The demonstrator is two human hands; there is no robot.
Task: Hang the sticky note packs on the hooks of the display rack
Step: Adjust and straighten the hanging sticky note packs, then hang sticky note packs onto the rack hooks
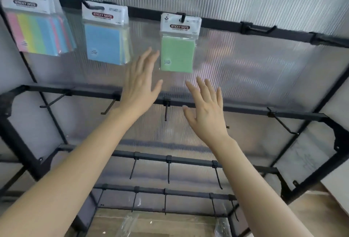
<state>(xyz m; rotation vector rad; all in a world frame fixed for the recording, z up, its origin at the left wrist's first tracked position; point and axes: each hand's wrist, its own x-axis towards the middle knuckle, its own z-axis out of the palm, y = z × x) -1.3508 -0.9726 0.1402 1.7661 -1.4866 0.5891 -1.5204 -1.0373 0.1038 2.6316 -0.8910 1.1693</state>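
Left hand (pixel 139 84), right hand (pixel 205 112) bare; forearms (pixel 79 159) bare right to frame edge.

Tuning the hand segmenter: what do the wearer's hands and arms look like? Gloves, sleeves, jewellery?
No gloves on the left hand or the right hand, and no rings seen. The left forearm and right forearm are uncovered to the frame edge: no sleeves, watch, bands or markings in view.

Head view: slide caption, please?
Open left hand and right hand near the green pack hanging on the display rack's top rail.
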